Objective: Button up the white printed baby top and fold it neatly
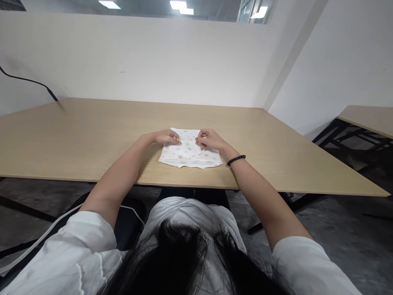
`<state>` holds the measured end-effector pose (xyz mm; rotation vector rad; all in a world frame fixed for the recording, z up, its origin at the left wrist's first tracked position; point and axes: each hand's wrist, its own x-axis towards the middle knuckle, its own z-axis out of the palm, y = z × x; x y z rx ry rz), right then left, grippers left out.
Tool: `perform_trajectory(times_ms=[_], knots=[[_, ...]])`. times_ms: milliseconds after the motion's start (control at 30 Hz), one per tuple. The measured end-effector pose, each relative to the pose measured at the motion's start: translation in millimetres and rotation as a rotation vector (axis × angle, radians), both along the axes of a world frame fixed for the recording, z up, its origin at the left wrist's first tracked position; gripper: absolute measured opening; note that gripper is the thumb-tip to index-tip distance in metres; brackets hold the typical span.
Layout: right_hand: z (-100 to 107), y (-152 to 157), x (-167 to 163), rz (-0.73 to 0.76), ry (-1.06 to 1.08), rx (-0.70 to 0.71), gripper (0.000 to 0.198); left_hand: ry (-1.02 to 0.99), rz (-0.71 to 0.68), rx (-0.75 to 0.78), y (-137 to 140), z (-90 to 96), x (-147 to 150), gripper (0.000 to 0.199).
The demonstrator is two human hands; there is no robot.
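A small white cloth [187, 152] with a faint grey print lies folded on the wooden table [92, 139], close to the near edge. My left hand [166, 137] pinches the cloth at its upper left part. My right hand [208, 140] pinches a fold of the cloth at its upper right, with a black bead bracelet [236, 159] on that wrist. Both hands rest on the cloth, a short gap apart.
A black cable [30, 82] comes in over the table's far left corner. A second wooden table [368, 119] with black legs stands at the right. White walls stand behind the table. A white cable [46, 235] runs below by my left arm.
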<state>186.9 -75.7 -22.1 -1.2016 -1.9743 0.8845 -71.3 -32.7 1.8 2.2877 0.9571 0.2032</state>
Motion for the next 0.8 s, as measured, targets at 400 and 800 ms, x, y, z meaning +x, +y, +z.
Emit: perform_trajectory(times_ms=[400,800], knots=[[-9.7,1.9,-6.9,-0.025,-0.187,0.131,0.013,0.194,0.005,0.145,5.5,-8.2,2.1,0.06],[15.8,-17.1,-13.5,-0.049,-0.22,0.107,0.005,0.414,0.154,0.601,-63.7,12.3,23.7,0.069]])
